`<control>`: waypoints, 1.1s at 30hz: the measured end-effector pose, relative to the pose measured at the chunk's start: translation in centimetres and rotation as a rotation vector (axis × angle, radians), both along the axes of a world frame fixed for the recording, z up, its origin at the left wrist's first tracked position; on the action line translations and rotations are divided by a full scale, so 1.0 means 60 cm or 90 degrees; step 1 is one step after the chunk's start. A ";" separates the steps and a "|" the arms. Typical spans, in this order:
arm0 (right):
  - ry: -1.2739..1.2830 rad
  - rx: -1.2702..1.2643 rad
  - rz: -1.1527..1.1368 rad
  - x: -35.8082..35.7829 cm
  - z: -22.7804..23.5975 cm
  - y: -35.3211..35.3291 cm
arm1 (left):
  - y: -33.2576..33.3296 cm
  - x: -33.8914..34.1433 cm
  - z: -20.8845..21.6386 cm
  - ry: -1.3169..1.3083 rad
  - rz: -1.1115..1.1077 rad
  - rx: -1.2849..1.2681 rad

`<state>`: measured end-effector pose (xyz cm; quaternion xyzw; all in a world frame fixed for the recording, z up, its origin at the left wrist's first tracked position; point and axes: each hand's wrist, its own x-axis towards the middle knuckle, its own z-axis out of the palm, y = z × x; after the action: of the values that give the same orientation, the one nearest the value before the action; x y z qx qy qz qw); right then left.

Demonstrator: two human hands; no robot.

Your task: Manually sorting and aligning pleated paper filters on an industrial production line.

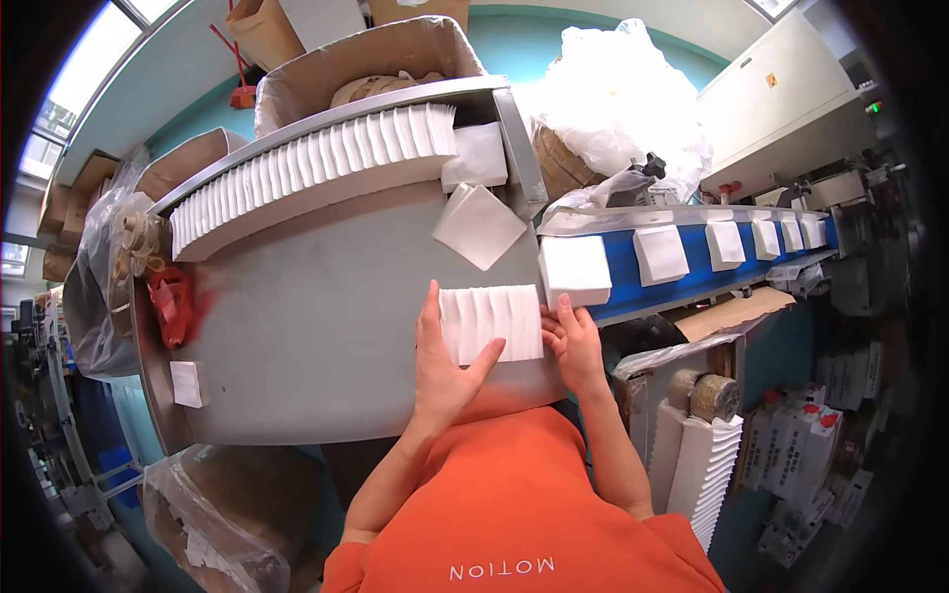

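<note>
A short row of white folded paper napkin stacks (494, 321) stands on the grey table in front of me. My left hand (445, 371) holds its left end, fingers straight along the side and thumb across the near face. At the right end, my right hand (575, 346) rests half-curled fingertips against the row. Just beyond that hand, a white napkin stack (573, 269) sits at the near end of the blue conveyor belt (615, 267). Two loose napkin stacks, one square-on (476, 156) and one turned cornerwise (481, 227), lie farther back.
A long row of napkin stacks (316, 178) lines the grey table's (297, 336) far rim. Several stacks ride the belt toward a machine (855, 198). A small white block (186, 383) and red plastic bag (173, 306) are at left. An open carton (366, 59) stands behind.
</note>
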<state>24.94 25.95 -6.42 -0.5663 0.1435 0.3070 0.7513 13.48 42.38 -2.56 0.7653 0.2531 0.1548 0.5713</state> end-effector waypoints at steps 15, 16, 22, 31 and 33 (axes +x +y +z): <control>-0.127 -0.078 0.206 -0.032 0.015 0.038 | -0.024 0.001 -0.011 0.080 -0.043 0.006; -0.131 -0.081 0.197 -0.030 0.019 0.037 | -0.025 0.003 -0.012 0.075 -0.052 0.006; 0.054 -0.057 0.292 -0.033 0.007 -0.003 | -0.019 0.001 -0.001 0.038 -0.014 -0.118; -0.295 -0.249 0.225 -0.031 0.034 0.034 | -0.019 -0.004 -0.023 0.033 -0.057 -0.274; -0.317 -0.210 0.210 -0.044 0.027 0.047 | -0.028 -0.002 -0.008 0.032 -0.061 -0.280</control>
<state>22.32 28.79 -4.78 -0.7534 -0.0903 0.2496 0.6016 13.35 40.73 -3.03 0.6371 0.2585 0.0496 0.7244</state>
